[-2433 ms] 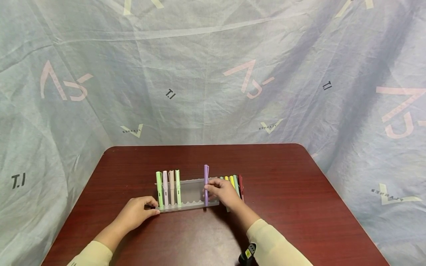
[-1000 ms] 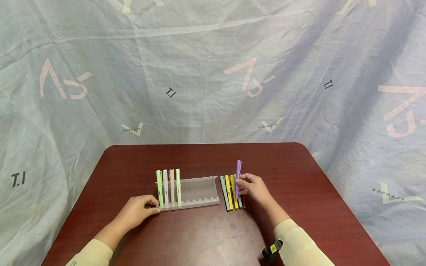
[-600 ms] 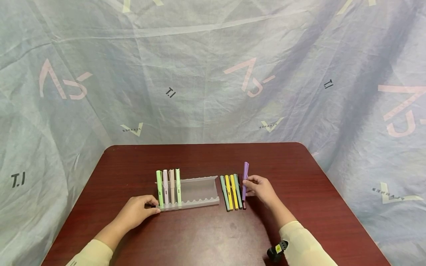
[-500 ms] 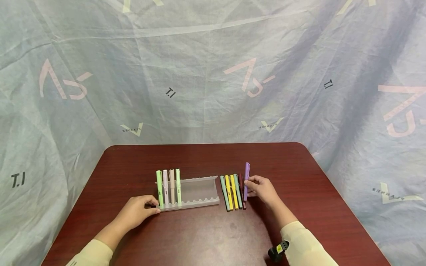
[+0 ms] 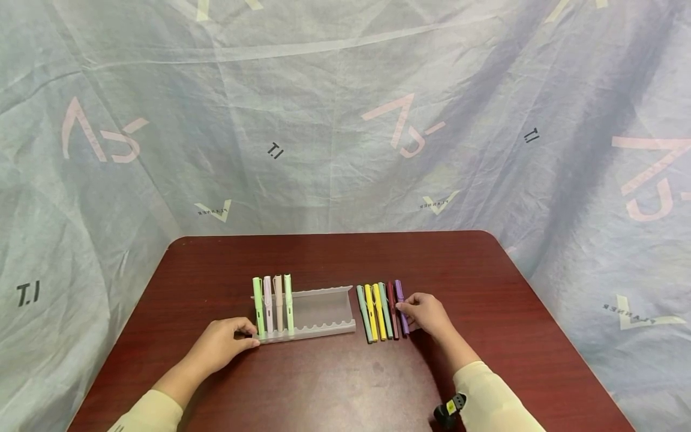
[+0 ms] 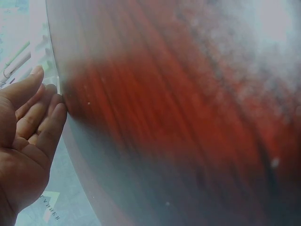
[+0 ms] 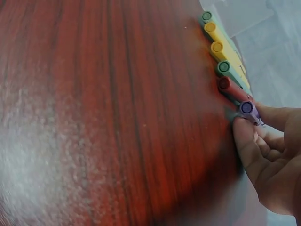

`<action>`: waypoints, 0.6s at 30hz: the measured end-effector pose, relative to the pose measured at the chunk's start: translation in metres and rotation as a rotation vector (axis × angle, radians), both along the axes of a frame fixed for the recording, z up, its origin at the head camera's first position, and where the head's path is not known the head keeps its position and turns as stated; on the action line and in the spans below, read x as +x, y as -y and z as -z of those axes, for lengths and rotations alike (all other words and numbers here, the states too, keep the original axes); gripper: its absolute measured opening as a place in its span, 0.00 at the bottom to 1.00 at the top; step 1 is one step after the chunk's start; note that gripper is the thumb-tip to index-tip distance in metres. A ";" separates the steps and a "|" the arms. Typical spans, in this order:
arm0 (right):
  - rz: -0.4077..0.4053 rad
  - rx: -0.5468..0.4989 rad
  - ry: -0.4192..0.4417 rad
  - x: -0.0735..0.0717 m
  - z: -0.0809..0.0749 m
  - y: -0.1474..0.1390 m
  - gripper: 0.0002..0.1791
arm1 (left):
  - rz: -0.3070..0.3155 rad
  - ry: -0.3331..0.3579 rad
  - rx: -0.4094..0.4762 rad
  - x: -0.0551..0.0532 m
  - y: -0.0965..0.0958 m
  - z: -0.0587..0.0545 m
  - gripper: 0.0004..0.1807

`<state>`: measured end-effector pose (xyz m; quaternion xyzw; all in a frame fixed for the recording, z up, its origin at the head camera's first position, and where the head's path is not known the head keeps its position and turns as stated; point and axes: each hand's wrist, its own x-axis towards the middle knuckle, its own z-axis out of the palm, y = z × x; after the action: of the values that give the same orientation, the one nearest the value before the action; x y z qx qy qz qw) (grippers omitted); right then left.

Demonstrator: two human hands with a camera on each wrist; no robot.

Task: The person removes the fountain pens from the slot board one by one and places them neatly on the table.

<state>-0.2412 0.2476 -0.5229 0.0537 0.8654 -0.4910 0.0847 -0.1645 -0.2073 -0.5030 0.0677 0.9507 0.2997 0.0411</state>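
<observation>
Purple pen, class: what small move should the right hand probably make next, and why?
Probably ease finger and thumb apart to release the purple pen. The right hand pinches it low, close to the table, just right of the dark red pen and roughly in line with it. Whether it fully rests there is unclear, so gently.

Dark red wood-grain table [image 5: 324, 384], translucent tray [image 5: 324, 309], row of pens [image 5: 379, 312] beside it
</observation>
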 end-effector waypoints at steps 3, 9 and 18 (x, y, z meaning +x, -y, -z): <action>0.002 0.045 -0.007 0.001 0.000 0.002 0.14 | -0.005 0.016 -0.001 0.000 0.000 -0.001 0.06; -0.001 0.089 0.003 0.001 -0.002 0.005 0.15 | -0.005 0.010 -0.004 0.000 0.000 0.000 0.06; 0.007 0.122 0.013 -0.001 0.001 0.006 0.16 | 0.000 0.006 -0.002 0.000 0.000 0.000 0.06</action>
<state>-0.2418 0.2411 -0.5241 0.0651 0.8928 -0.4375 0.0852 -0.1645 -0.2074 -0.5026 0.0668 0.9509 0.2992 0.0439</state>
